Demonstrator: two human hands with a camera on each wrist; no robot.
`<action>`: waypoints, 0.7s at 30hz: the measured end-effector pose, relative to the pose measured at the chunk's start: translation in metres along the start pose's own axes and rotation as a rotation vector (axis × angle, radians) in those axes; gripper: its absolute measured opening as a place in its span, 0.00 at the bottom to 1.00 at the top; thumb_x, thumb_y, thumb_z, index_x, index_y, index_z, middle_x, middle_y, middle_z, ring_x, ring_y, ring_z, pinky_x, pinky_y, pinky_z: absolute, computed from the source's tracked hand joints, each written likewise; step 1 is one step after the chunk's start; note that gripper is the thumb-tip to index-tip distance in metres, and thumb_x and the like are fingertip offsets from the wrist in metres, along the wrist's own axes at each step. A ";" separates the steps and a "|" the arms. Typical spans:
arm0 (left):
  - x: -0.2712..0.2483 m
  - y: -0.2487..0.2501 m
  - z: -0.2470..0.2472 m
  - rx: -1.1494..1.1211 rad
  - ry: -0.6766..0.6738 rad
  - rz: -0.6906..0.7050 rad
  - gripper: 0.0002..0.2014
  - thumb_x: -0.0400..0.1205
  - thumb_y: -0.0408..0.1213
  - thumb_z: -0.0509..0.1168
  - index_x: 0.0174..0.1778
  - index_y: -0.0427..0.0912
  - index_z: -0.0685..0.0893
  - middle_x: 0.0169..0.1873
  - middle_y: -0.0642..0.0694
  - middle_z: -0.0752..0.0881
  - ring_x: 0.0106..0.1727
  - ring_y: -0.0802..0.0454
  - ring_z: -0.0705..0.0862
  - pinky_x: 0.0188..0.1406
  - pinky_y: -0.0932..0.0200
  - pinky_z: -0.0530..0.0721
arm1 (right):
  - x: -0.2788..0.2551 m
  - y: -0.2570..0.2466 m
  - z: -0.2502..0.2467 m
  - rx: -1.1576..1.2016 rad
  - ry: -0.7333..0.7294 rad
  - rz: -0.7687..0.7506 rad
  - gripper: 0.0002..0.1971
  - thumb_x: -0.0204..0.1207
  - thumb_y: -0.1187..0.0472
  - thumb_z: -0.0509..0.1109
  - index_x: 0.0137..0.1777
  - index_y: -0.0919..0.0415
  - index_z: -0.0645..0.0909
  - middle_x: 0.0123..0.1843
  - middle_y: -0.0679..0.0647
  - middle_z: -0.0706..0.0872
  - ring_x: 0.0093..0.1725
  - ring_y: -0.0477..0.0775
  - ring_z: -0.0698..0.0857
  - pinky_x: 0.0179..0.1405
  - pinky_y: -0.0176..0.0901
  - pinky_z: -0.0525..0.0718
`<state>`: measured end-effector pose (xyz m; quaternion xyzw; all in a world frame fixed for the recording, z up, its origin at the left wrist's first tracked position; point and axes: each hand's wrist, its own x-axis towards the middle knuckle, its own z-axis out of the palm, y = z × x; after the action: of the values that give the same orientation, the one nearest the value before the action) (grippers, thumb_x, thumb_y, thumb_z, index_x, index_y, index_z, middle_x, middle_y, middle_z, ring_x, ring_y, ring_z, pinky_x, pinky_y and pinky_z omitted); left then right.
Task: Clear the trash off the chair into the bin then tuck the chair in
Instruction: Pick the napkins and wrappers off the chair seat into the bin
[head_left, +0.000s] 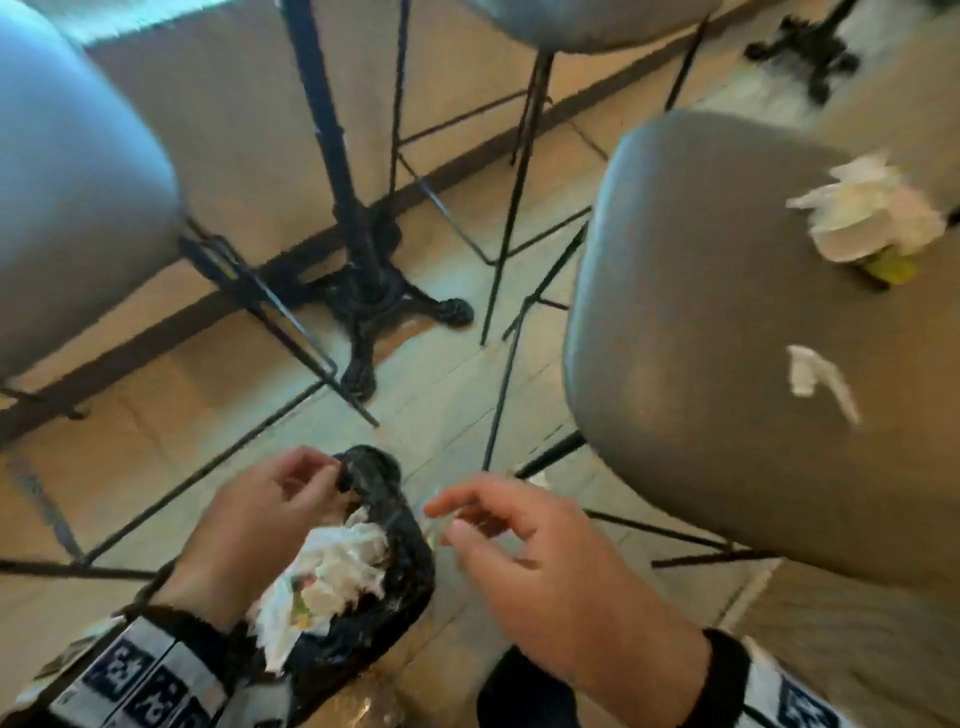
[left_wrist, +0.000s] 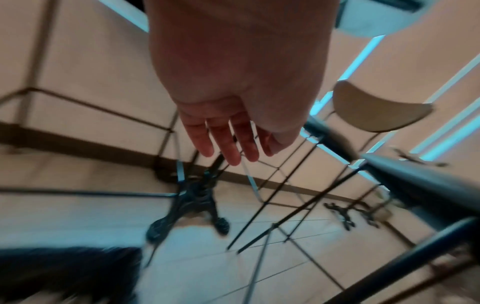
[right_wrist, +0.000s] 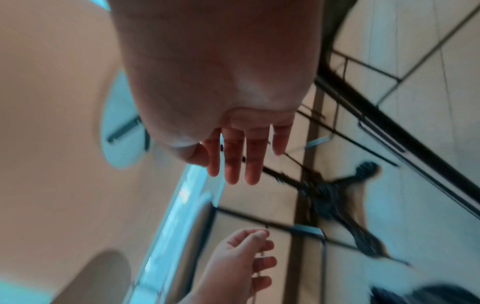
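The left hand (head_left: 260, 514) is pinching the black trash bag (head_left: 384, 561) open; the right hand (head_left: 535, 566), fingers loose, is hovering beside it, well apart from the tissue wad (head_left: 867, 213) on the chair (head_left: 701, 312).

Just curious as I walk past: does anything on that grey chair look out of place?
Yes. Crumpled white paper with something yellow-green beneath it lies near the far edge of the grey chair seat, and a torn white scrap lies nearer. Litter doesn't belong on a seat.

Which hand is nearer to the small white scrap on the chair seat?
The right. The right hand is below-left of the white scrap, just off the chair seat. The left hand is further left, pinching the black bag.
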<state>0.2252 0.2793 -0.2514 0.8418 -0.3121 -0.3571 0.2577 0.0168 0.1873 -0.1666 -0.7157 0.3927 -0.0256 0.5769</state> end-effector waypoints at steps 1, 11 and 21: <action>0.001 0.020 -0.008 0.000 0.026 0.037 0.10 0.84 0.41 0.67 0.38 0.58 0.86 0.29 0.56 0.88 0.27 0.67 0.84 0.23 0.71 0.75 | -0.002 -0.009 -0.011 -0.013 0.085 -0.058 0.08 0.79 0.53 0.65 0.52 0.41 0.84 0.47 0.38 0.86 0.43 0.38 0.86 0.42 0.28 0.82; 0.028 0.262 0.051 0.255 -0.206 0.553 0.03 0.82 0.48 0.67 0.48 0.60 0.86 0.48 0.62 0.82 0.48 0.65 0.82 0.48 0.65 0.81 | -0.028 0.060 -0.199 -0.561 0.568 0.274 0.30 0.81 0.48 0.64 0.81 0.37 0.60 0.79 0.43 0.64 0.74 0.50 0.69 0.70 0.48 0.72; 0.076 0.411 0.149 0.631 -0.319 0.811 0.34 0.79 0.58 0.68 0.81 0.64 0.65 0.83 0.54 0.61 0.82 0.49 0.63 0.79 0.47 0.66 | -0.027 0.085 -0.230 -0.472 0.465 0.220 0.08 0.83 0.50 0.63 0.54 0.49 0.82 0.51 0.45 0.79 0.55 0.47 0.81 0.53 0.41 0.77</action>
<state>0.0135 -0.0829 -0.1058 0.6254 -0.7398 -0.2412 0.0588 -0.1592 0.0155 -0.1507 -0.7577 0.5836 -0.0342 0.2901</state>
